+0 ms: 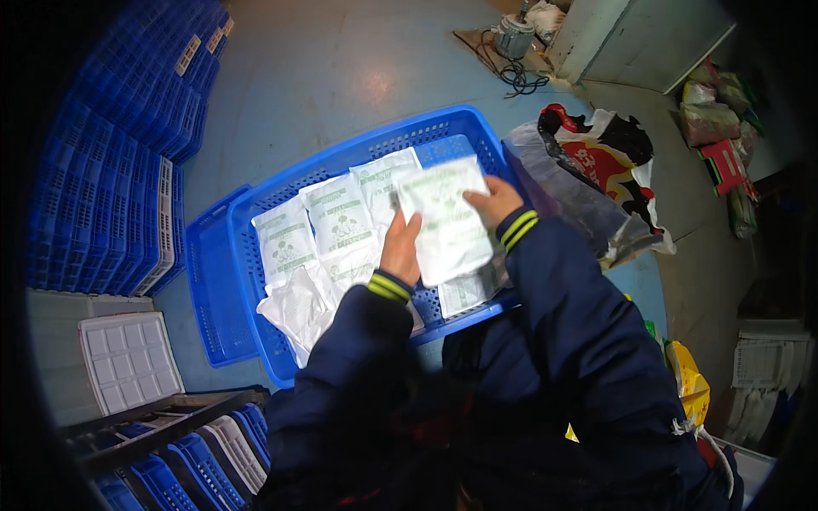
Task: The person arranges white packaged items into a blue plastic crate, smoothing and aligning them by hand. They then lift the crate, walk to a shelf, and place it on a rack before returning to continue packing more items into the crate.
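Between my two hands is a flat white packet (447, 220) with green print, slightly blurred, held over a blue plastic crate (275, 348). My left hand (401, 249) grips its left edge, thumb on the front. At the upper right edge, my right hand (497, 203) pinches it. Below, similar printed packets lie in the crate in rough rows, among them a packet at the left (284, 239) and one in the middle (340, 214). A crumpled white wrapper or packet (297, 306) sits at the crate's near left corner. My forearms hide part of the near side.
Another blue crate (220, 281) pokes out beneath the left side. Tall stacks of blue crates (96, 204) stand at the left, near a white foam lid (131, 361). A printed plastic bag (594, 172) lies right of the crate. A motor with cable (514, 38) sits at the back.
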A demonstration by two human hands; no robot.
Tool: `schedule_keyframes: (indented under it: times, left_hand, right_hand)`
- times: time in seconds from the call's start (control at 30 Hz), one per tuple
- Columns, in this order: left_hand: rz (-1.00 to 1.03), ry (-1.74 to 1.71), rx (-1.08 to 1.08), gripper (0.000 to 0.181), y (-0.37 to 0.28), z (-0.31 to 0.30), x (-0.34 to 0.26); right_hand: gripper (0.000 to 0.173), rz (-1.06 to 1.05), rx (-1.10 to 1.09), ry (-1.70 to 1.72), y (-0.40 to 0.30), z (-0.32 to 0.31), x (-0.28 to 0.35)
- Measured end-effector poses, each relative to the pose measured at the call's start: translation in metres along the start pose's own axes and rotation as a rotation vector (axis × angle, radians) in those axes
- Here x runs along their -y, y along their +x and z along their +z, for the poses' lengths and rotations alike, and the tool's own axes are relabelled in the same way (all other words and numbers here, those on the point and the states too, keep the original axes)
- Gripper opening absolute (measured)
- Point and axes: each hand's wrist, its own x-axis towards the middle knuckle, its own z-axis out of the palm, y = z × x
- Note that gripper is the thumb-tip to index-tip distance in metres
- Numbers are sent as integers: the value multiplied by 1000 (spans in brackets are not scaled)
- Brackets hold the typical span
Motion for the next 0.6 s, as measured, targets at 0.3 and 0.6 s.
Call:
schedule_keyframes:
  times: [0.3, 0.6]
  left_hand:
    - [123, 1092, -303, 43, 76, -70, 26]
    - [517, 2081, 35, 9, 46, -23, 36]
  right_hand:
    - [33, -567, -241, -882, 30, 21, 2]
    - [10, 58, -30, -1372, 25, 6, -18]
